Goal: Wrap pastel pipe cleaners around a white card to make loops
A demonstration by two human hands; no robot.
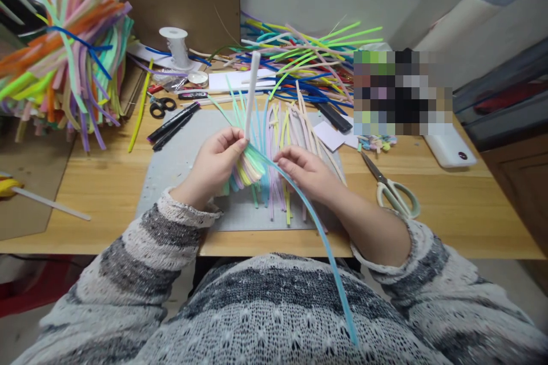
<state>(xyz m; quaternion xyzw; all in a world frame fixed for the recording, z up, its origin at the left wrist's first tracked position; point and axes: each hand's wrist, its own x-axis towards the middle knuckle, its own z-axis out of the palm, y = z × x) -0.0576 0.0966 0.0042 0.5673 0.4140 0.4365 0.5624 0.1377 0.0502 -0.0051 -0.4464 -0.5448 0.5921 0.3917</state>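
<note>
Seemingly for steadiness, the white stick (252, 97) and pastel bundle (248, 171) were pinched by the left hand (214, 159), the blue strip (337, 279) being flanked by the curled right hand (311, 175), grip unclear.

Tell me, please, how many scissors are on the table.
2. The black-handled scissors lie at left, beside the dark markers; the green-handled scissors at right, near the white device. More may hide under the piled stems or behind the pixelated area.
</note>
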